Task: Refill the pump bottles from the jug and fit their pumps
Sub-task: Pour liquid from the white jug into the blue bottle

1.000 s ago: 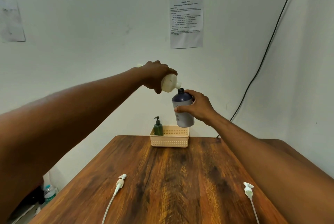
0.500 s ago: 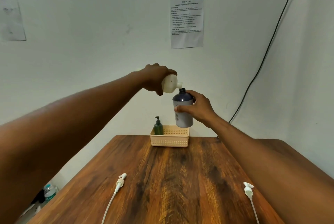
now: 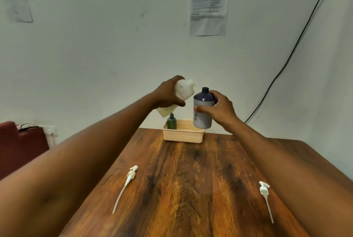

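Head view: left hand (image 3: 168, 94) clamped on a white plastic jug (image 3: 181, 91), spout raised, beside the open-necked, grey-and-navy cylindrical bottle (image 3: 202, 110) gripped by the right hand (image 3: 217, 110) above the far woodgrain table (image 3: 191, 179); printing illegible.

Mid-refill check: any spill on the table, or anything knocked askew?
Nothing stands out. The wooden table shows no spill. Left hand holds the white jug beside the open blue bottle in the right hand. Both pumps lie unfitted.
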